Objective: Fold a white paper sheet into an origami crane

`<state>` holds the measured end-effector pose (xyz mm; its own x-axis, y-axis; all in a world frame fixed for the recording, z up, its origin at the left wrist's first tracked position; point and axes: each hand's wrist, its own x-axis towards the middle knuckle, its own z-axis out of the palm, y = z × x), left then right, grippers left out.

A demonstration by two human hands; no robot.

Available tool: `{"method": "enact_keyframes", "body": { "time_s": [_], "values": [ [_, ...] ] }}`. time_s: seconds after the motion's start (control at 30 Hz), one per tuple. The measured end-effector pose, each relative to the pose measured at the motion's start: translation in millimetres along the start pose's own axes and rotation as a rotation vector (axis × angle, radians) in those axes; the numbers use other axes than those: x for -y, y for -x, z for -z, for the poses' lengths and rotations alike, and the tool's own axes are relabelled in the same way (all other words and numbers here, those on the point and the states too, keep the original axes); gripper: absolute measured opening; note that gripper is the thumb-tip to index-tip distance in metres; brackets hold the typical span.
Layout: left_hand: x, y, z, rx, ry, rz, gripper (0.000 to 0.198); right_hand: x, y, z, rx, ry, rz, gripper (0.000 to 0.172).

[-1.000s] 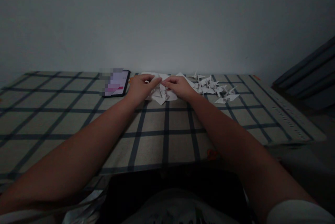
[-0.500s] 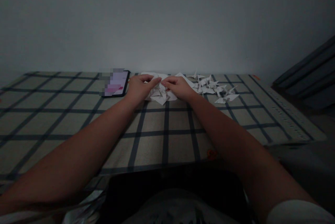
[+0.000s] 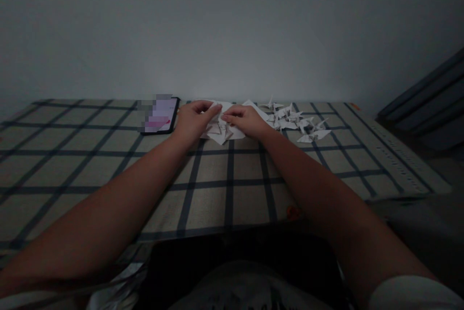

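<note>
Grey wall (image 3: 232, 25) behind, checked cloth (image 3: 108, 155) spread below, and I'm taking the phone (image 3: 159, 116) as my marker: well right of it lies a scatter of paper cranes (image 3: 295, 122), just right of it is the action. Left hand (image 3: 192, 121) and right hand (image 3: 248, 120) have fingertips drawn together, pinching the half-folded white paper (image 3: 222, 132) against the cloth. Light is dim, so I'd judge a crease could land crooked, or a thin flap tear, if either pinch slips.
</note>
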<state>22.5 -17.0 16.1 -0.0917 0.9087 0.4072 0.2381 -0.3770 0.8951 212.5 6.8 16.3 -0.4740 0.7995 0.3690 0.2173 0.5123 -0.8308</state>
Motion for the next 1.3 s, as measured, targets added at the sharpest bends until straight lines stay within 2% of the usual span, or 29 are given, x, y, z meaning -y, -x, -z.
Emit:
{"method": "enact_keyframes", "body": {
  "time_s": [0.33,0.53,0.7,0.83,1.0,1.07,1.3],
  "values": [
    [-4.4,1.6,0.8,-0.051,-0.008,-0.028,0.034,-1.2,-0.7,-1.5,0.001,0.041,-0.013,0.016],
    [0.9,-2.3,0.1,0.038,-0.004,-0.038,0.053,-5.0,-2.9,2.2,-0.138,0.099,0.083,0.017],
    [7.5,-2.0,-0.9,0.144,0.08,0.126,0.05,-12.1,-6.2,4.6,-0.262,0.108,0.126,0.015],
    [8.3,0.0,-3.3,0.225,0.108,0.118,0.041,-11.1,-5.4,3.5,-0.243,0.116,0.124,0.014],
    [2.8,2.4,-5.7,0.237,0.144,0.096,0.065,-7.3,-4.0,1.6,-0.229,0.173,0.123,0.011],
    [1.5,3.7,-6.3,0.225,0.145,0.092,0.066,-8.6,-4.1,0.7,-0.219,0.164,0.114,0.011],
    [-1.1,5.0,-7.6,0.219,0.26,0.193,0.073,-17.1,-5.1,-5.1,-0.09,-0.114,0.046,0.027]
  ]
}}
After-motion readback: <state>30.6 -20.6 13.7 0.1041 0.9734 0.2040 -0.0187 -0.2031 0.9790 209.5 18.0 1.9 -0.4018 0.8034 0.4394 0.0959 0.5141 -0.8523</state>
